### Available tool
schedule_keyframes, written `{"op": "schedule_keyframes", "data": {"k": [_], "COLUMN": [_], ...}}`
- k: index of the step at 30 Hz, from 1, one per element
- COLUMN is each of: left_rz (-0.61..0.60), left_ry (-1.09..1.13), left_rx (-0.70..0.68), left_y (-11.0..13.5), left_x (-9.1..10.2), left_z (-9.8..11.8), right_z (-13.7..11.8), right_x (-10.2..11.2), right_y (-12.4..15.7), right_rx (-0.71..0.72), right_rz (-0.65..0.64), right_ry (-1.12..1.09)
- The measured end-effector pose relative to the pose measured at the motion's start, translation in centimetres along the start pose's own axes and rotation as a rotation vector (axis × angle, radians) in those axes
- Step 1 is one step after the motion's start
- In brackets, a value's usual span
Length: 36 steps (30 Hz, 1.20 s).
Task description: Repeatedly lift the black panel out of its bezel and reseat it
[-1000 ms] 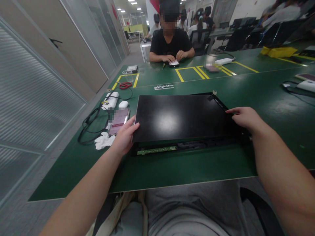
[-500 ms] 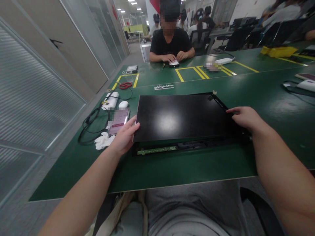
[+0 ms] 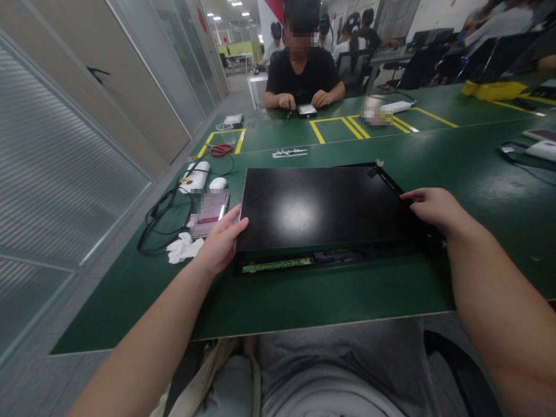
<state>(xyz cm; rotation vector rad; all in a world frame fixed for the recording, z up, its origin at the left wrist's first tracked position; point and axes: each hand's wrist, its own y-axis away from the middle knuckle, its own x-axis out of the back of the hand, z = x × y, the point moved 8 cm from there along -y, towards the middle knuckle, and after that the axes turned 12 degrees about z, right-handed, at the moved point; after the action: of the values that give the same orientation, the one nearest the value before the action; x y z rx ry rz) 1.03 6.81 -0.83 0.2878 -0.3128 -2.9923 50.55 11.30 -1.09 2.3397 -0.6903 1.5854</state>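
Observation:
A large black display panel (image 3: pixel 321 208) lies flat over a black frame (image 3: pixel 386 178) on the green table (image 3: pixel 304 295). A green circuit strip (image 3: pixel 277 266) shows under its near edge. My left hand (image 3: pixel 219 243) grips the panel's near left corner, thumb on top. My right hand (image 3: pixel 434 209) curls over the panel's right edge, fingers closed on it.
Left of the panel lie a phone (image 3: pixel 209 213), a white glove (image 3: pixel 184 248), a white mouse (image 3: pixel 218 184), a power strip (image 3: pixel 195 176) with black cables and red scissors (image 3: pixel 221 150). Across the table a person in black handles a small device (image 3: pixel 306 110). White screws strip (image 3: pixel 289 153) lies beyond.
Both my hands stay on the panel, almost unmoved. The person opposite has shifted their hands around the small device.

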Motion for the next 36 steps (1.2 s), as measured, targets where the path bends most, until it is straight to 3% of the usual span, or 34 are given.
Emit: {"op": "schedule_keyframes", "data": {"k": [36], "left_rz": [0.016], "left_ry": [0.004], "left_rx": [-0.043], "left_y": [0.24], "left_x": [-0.37], "left_z": [0.61], "right_z": [0.29], "right_x": [-0.27], "right_y": [-0.14], "right_rx": [-0.003], "right_rz": [0.013], "right_ry": [-0.045]}}
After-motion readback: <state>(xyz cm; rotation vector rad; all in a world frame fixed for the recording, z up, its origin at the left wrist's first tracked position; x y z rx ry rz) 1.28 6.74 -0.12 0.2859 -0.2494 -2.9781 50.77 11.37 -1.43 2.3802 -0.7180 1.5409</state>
